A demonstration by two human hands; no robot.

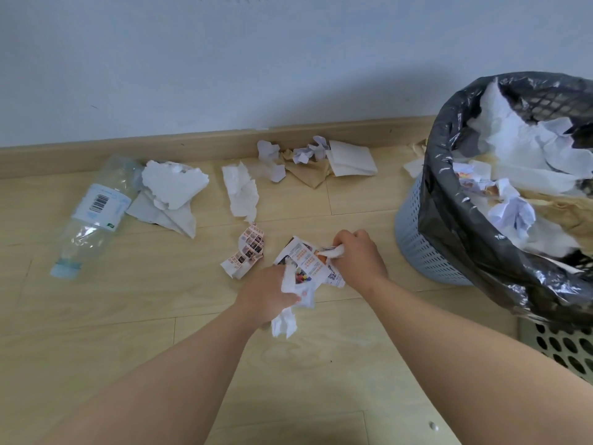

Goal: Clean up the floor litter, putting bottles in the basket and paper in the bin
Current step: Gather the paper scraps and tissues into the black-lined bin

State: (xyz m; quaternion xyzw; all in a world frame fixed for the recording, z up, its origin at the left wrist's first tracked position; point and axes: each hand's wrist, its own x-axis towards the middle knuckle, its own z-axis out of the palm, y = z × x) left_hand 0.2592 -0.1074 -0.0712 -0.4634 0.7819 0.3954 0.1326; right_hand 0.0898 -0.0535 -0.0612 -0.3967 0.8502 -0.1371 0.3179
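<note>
On the wooden floor in front of me lies a printed leaflet (303, 256). My right hand (359, 256) pinches its crumpled right edge. My left hand (264, 293) grips white tissue (284, 322) and the leaflet's near corner. Beside them sits a smaller printed scrap (245, 256). A clear plastic bottle (93, 213) with a pale blue cap lies flat at the left. The bin (417, 239), pale perforated plastic with a dark bag liner (455, 200), stands at the right, holding crumpled paper. A corner of a cream perforated basket (558, 345) shows at the lower right.
More litter lies along the skirting board: a white tissue heap (175, 184) on folded paper, a torn tissue strip (240, 191), crumpled white balls (308, 152), brown paper (309, 171), a folded napkin (351, 159) and a scrap (414, 167) behind the bin. The wall closes the far side.
</note>
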